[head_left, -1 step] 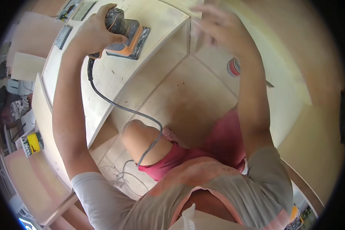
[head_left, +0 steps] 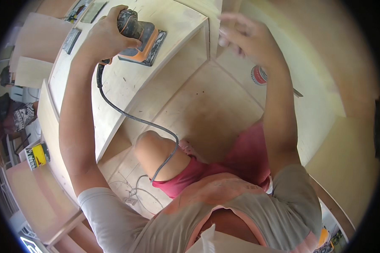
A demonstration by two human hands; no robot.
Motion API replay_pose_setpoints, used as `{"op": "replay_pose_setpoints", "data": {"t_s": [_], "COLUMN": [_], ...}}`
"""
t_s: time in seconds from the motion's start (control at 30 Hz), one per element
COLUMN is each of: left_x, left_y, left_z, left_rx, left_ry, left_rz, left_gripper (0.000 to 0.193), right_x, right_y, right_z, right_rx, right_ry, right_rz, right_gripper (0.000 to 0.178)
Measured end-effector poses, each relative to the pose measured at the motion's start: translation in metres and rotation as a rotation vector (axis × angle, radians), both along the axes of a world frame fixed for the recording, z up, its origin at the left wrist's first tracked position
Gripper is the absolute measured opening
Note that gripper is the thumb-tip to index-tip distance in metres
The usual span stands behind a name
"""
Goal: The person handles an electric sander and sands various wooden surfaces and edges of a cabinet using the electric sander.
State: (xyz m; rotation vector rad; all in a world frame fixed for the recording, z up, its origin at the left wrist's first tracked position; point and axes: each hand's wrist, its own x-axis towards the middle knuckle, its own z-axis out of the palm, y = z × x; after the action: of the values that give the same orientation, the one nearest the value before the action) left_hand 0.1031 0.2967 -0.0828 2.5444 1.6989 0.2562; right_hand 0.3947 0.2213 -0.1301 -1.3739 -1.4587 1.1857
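Observation:
My left hand (head_left: 103,40) is wrapped round the dark grip of a black and orange electric palm sander (head_left: 147,41). The sander rests flat on a pale wooden panel (head_left: 118,90), close to its edge. From its rear a dark power cord (head_left: 133,117) loops down across my bare knee. Raised at the upper right, my right hand (head_left: 253,38) holds nothing that I can see. Its fingers are bent a little and apart, slightly blurred, near an upright wooden corner (head_left: 215,31).
Two small flat blocks, one grey (head_left: 71,41) and one greenish (head_left: 93,12), lie on the panel. A red and white round tin (head_left: 259,75) sits beside my right forearm. Leftward are a yellow and green container (head_left: 38,155) and another person (head_left: 23,114).
My right hand has shifted slightly right and down, away from the wooden corner. The left hand and the sander stay practically in place.

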Motion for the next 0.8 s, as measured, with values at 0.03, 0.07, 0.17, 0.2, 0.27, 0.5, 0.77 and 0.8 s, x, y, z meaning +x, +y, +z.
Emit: {"op": "replay_pose_setpoints", "data": {"t_s": [0.03, 0.07, 0.17, 0.2, 0.27, 0.5, 0.77, 0.8], "left_x": [0.007, 0.010, 0.019, 0.027, 0.056, 0.091, 0.086, 0.091], "left_y": [-0.006, -0.009, -0.005, -0.006, -0.009, 0.006, 0.013, 0.014], "left_z": [0.003, 0.006, 0.009, 0.011, 0.024, 0.037, 0.032, 0.033], "left_rx": [0.020, -0.003, 0.004, 0.005, -0.092, -0.200, -0.009, -0.082], "left_ry": [0.038, 0.062, 0.084, 0.096, 0.092, 0.108, 0.162, 0.150], "left_rz": [0.094, 0.132, 0.123, 0.132, 0.214, 0.366, 0.213, 0.303], "left_gripper": [0.082, 0.080, 0.079, 0.079, 0.079, 0.078, 0.078, 0.078], "right_x": [0.006, 0.008, 0.007, 0.008, -0.001, -0.022, -0.020, -0.022], "right_y": [-0.005, -0.011, -0.024, -0.027, -0.030, -0.041, -0.041, -0.042], "right_z": [-0.019, -0.038, -0.091, -0.103, -0.110, -0.111, -0.106, -0.106], "right_rx": [0.004, -0.015, 0.000, 0.033, 0.015, 0.132, 0.125, 0.116], "right_ry": [0.006, 0.024, -0.064, -0.186, -0.239, -0.426, -0.480, -0.493], "right_rz": [-0.064, -0.066, -0.035, -0.003, 0.068, 0.202, 0.285, 0.294], "right_gripper": [0.033, 0.033, 0.035, 0.036, 0.037, 0.034, 0.032, 0.033]}}
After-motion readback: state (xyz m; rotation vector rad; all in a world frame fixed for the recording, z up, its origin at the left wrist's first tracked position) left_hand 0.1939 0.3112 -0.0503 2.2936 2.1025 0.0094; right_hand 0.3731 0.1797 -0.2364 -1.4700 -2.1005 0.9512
